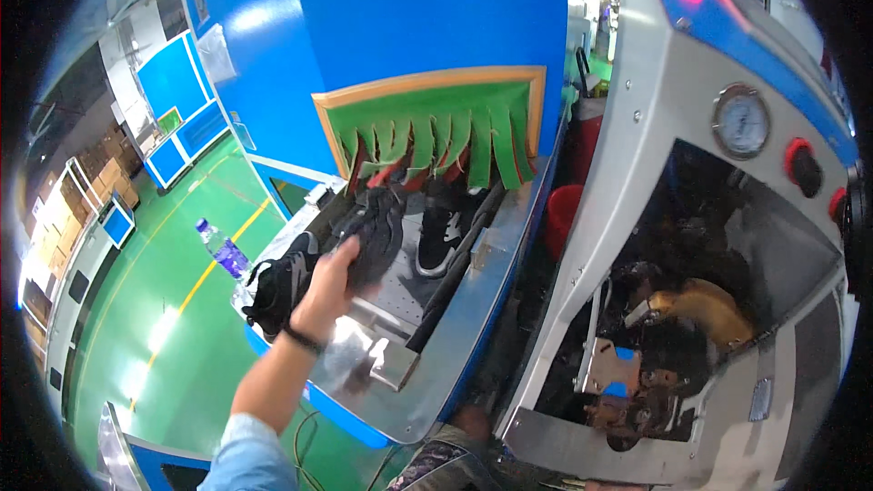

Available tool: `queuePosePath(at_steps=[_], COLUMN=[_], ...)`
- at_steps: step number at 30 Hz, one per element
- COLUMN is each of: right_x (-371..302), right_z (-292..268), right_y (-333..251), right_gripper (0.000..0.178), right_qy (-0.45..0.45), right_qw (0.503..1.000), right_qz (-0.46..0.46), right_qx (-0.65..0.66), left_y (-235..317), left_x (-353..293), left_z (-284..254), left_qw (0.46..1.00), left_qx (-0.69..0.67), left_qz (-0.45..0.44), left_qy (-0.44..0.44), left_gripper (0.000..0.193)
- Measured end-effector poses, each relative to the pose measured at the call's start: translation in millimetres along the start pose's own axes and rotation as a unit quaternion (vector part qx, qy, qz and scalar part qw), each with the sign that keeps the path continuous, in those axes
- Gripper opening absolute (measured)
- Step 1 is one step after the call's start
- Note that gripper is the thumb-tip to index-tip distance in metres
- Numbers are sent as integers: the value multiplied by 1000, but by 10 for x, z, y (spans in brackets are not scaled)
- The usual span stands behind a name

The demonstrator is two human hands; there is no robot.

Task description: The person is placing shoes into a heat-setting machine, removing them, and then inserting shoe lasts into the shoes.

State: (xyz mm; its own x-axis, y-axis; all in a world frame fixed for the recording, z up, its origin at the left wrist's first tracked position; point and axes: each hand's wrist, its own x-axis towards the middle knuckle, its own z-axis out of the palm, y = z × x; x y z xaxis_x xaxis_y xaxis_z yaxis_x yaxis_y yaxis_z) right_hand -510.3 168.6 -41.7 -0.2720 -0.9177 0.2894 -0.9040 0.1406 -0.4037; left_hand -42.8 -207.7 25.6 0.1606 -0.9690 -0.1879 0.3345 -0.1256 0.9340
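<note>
My left hand (pixel 332 277), with a dark band at the wrist, is closed on a dark grey shoe (pixel 375 229). The thumb lies along its near side, and the other fingers are mostly hidden. Motion blurs the shoe a little. To its right, a black shoe with white markings (pixel 440 235) lies on the perforated conveyor bed (pixel 396 291), in front of the green strip curtain (pixel 427 132). Left of my hand, a black and grey shoe (pixel 284 284) rests on the metal ledge. Low in the middle, a blurred shape (pixel 471 422) may be my right hand; no fingers can be made out.
A blue machine housing (pixel 427 9) rises behind the curtain's opening. On the right stands a grey machine with a pressure gauge (pixel 740 120) and a dark cavity. A water bottle (pixel 223 248) stands at the ledge's left edge. Red bins (pixel 566 214) sit between the machines.
</note>
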Motion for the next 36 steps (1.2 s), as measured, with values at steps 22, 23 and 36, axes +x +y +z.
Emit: queuePosePath(at_steps=[22,23,36], right_x=[-285,-315,531], right_z=[-325,-369,-1284], right_y=[-508,-553,-495], right_gripper=[45,47,67], right_qy=[106,79,131], right_qw=[940,926,678], right_qz=[-136,-98,103], right_qx=[295,356,716], left_y=[-773,-691,-700], left_x=[-3648,-3695,-3736], left_z=[1208,1252,1647], left_qw=[867,845,740], left_qx=[21,13,16], left_qz=[-183,-212,134], left_qy=[-463,-491,-659], left_gripper=[44,31,21])
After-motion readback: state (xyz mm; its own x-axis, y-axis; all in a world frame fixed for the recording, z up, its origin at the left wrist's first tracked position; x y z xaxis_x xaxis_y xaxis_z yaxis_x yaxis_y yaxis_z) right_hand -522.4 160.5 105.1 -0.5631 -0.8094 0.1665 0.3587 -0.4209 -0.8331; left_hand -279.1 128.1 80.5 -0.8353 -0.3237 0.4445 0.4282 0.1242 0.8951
